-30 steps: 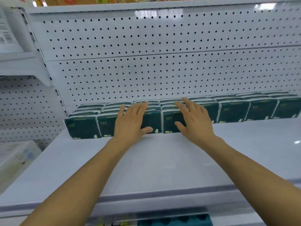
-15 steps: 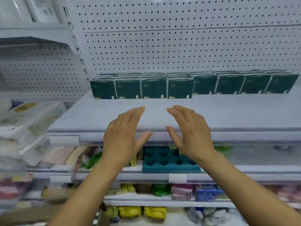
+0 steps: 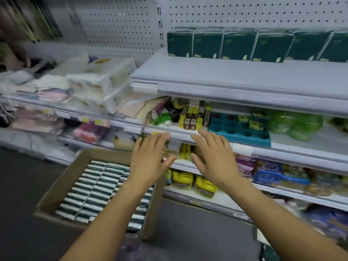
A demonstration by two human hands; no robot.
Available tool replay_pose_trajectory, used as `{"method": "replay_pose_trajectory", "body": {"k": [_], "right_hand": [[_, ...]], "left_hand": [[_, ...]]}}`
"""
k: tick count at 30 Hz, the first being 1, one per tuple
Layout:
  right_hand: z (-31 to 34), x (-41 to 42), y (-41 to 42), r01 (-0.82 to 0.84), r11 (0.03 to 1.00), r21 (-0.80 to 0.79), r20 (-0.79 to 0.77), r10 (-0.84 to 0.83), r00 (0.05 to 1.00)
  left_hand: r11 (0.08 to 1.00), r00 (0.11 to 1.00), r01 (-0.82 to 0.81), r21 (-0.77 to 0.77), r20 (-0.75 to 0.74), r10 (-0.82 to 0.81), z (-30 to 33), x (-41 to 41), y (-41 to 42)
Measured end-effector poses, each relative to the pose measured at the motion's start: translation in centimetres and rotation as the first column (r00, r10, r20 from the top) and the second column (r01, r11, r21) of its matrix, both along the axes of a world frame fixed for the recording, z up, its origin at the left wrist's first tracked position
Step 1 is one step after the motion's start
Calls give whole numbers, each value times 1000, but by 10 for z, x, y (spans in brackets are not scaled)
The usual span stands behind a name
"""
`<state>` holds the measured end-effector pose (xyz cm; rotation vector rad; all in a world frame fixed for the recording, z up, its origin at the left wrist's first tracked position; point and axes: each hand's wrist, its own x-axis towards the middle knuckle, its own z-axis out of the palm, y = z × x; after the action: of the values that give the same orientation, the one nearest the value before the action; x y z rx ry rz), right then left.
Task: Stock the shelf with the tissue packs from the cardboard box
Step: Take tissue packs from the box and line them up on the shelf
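Note:
A row of dark green tissue packs (image 3: 239, 45) stands upright at the back of the white shelf (image 3: 226, 78), at the upper right. Below on the floor sits the cardboard box (image 3: 62, 182), filled with several rows of green-and-white tissue packs (image 3: 98, 191). My left hand (image 3: 149, 159) hovers over the box's far right corner, fingers straight and spread, holding nothing. My right hand (image 3: 215, 159) floats beside it in front of the lower shelves, also flat and empty. Both hands are well below the stocked shelf.
White bagged goods (image 3: 98, 81) pile on the shelf at left. Under the tissue shelf are small bottles and boxes, a teal tray (image 3: 239, 129) and green bags (image 3: 297, 125). Lower shelves hold yellow and blue packets. Dark floor surrounds the box.
My hands left the tissue packs on the shelf and dropped down, empty. My view swung down and left, bringing the cardboard box into sight.

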<state>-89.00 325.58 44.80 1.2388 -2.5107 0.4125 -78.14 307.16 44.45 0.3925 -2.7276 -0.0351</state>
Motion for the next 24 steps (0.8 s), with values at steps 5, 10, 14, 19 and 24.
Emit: {"method": "replay_pose_trajectory", "body": {"k": [5,10,14,19,24], "right_hand": [[-30,36,-38,-56,996,66,57,52,997],[-62,72,-76,-97,989,113,136,81,987],[-90,105,-115,-102,981,162,253,59,966],[-138,145,-160,-133,957,258,384,25,923],[-187,173,-180,-141,921,364,540,-86,837]], "left_hand": [[996,993,-71,58,98,65,-31,48,-36],[972,971,-166,164,198,133,-61,99,-90],[943,943,-205,264,311,118,-94,137,-140],[896,884,-248,369,465,53,-139,172,-190],[853,798,-258,454,598,-77,-194,189,-211]]}}
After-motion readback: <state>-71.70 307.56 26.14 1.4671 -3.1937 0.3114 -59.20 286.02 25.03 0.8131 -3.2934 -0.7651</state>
